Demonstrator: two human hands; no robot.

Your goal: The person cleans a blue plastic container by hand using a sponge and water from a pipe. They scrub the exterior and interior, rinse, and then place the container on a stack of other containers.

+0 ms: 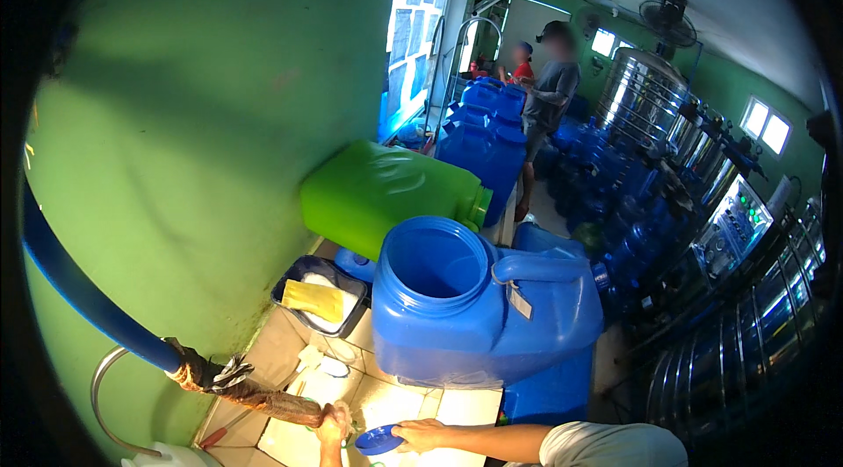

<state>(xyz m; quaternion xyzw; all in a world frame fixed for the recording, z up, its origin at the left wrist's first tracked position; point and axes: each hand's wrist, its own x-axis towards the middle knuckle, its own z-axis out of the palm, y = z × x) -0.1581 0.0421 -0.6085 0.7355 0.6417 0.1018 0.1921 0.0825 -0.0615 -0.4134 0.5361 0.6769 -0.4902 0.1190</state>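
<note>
My left hand [332, 425] is closed at the lower end of a brown-wrapped pipe [263, 397] running from a blue hose [97, 300]; what exactly its fingers grip is unclear. My right hand [414, 434] grips a round blue cap [376, 441] just right of it. Both are low over a tiled counter [290, 427]. Beyond them stands a large blue jug [448, 344] with its wide mouth uncapped and a tag on its handle. A dark tub [340, 326] with a yellow cloth [312, 298] sits left of the jug.
A green container [378, 190] lies behind the jug, with blue containers [479, 159] farther along. Two people [549, 89] stand at the back. Several water bottles [615, 203] and steel tanks [641, 89] fill the right side. A green wall [176, 159] borders the left.
</note>
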